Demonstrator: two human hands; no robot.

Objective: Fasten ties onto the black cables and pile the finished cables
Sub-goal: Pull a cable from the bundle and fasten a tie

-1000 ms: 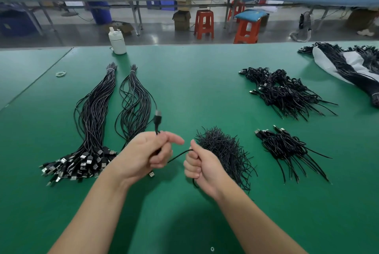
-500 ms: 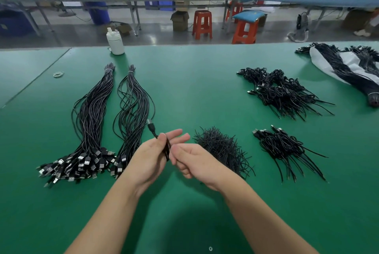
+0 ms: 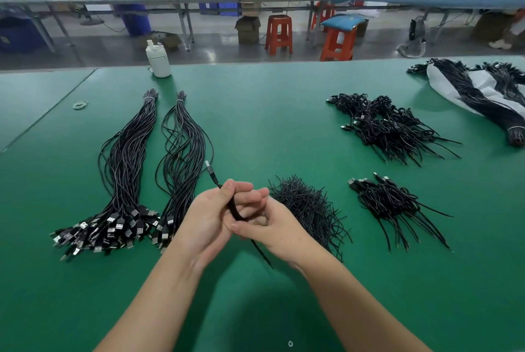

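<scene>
My left hand (image 3: 211, 214) grips a folded black cable (image 3: 233, 207), whose plug (image 3: 210, 170) sticks up past my thumb. My right hand (image 3: 268, 225) meets it from the right and pinches the same cable; a black end (image 3: 262, 255) trails out below my palms. Whether a tie is on it is hidden by my fingers. A heap of loose black ties (image 3: 305, 204) lies just right of my hands. Two long bundles of untied cables (image 3: 125, 169) (image 3: 181, 158) stretch out on the left. Finished tied cables lie in a near pile (image 3: 389, 204) and a far pile (image 3: 386, 127).
The work surface is a green table (image 3: 270, 113). A white bottle (image 3: 158, 59) stands at its far edge, a rubber band (image 3: 80, 104) lies far left, and more cables on a white bag (image 3: 480, 93) lie far right. Stools and benches stand beyond.
My hands came together from apart. The cable, first stretched between them, is now folded short and held by both hands, its plug tilted up to the left.
</scene>
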